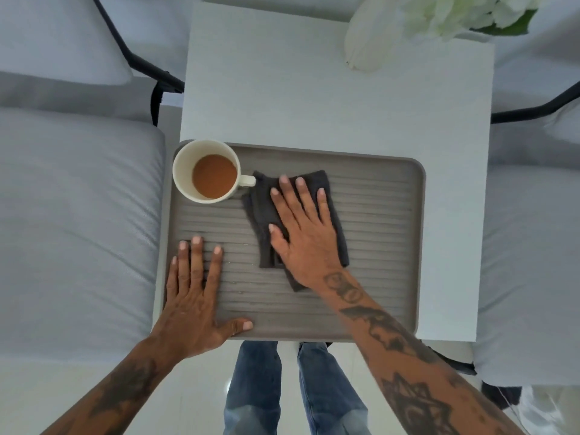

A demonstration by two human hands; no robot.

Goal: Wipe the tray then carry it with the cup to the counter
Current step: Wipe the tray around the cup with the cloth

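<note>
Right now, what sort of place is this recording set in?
Probably a home living room or lounge. A small white table stands between grey cushioned seats, with white flowers at its far corner and a cup of brown drink on a ridged grey tray.

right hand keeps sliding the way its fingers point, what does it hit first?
Likely the tray's far rim, past the cloth's edge. The right hand points up and slightly left, so the cup's handle lies just left of that line; a near miss, probably.
</note>
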